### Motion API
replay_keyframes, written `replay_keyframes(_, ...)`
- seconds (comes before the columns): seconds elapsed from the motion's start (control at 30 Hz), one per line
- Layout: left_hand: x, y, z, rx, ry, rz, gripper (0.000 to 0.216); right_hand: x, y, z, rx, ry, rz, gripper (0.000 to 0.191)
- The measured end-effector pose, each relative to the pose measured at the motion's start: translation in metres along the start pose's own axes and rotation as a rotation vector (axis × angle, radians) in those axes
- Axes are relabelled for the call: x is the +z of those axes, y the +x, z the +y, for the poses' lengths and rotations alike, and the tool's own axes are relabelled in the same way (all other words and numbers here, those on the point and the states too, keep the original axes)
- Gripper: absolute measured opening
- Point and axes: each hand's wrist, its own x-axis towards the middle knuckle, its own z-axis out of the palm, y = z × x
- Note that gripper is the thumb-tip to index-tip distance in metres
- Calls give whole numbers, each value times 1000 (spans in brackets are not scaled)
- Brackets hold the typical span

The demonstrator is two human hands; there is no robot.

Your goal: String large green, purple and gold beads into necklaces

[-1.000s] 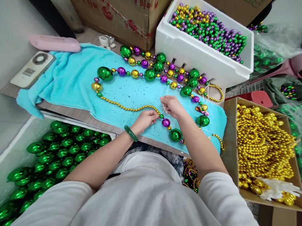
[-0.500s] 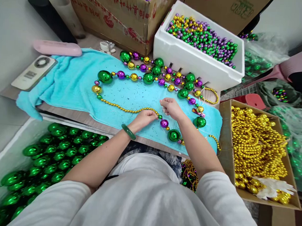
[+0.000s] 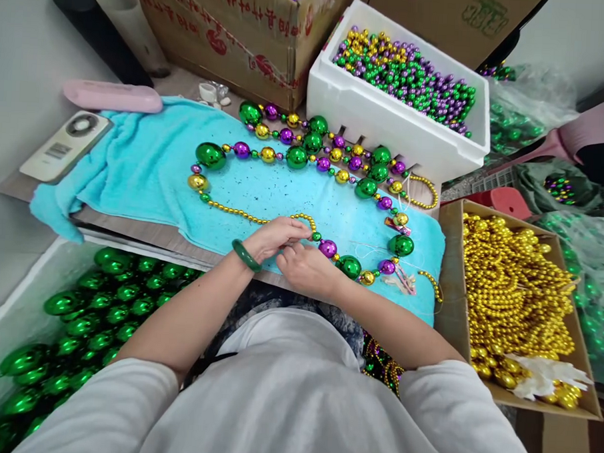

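A bead necklace [image 3: 297, 157] lies in a loop on the turquoise towel [image 3: 145, 146], with large green, purple and gold beads and a run of small gold beads. My left hand [image 3: 276, 237], below a green bangle [image 3: 247, 255], pinches the necklace where the small gold beads meet a small green bead. Close against it, my right hand [image 3: 305, 267] has its fingers curled together; whatever they hold is hidden. Thin pale thread lies on the towel to the right of the hands. A second bead strand [image 3: 286, 135] rests along the towel's far edge.
A white foam box [image 3: 397, 117] of small beads stands at the back. At the right is a carton [image 3: 588, 392] of gold bead strings, at lower left a bin [image 3: 13, 294] of green balls. A phone [image 3: 68, 146] and pink case [image 3: 112, 97] lie at left.
My right hand has come down and left, from above the necklace to beside my left hand. The left hand has shifted slightly left, and the small gold beads now bend more sharply near it.
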Motion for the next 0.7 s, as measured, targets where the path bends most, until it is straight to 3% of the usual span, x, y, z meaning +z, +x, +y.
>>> replay_keyframes(0.13, -1, -5, -2, 38, 68, -58, 13, 10, 0, -2, -8, -87, -82, 30)
replay_keyframes(0.33, 2, -7, -7, 136, 172, 14, 15, 11, -2, -10, 93, -57, -171, 28)
replay_keyframes(0.5, -1, 1, -14, 143, 243, 19, 16, 15, -7, -16, 82, -49, -175, 27)
replay_keyframes(0.6, -4, 4, -18, 188, 282, 47, 17, 6, -10, -18, 35, 8, -91, 22)
replay_keyframes(0.7, -7, 2, -18, 277, 350, 46, 18, -17, -16, 5, 114, 81, 194, 24)
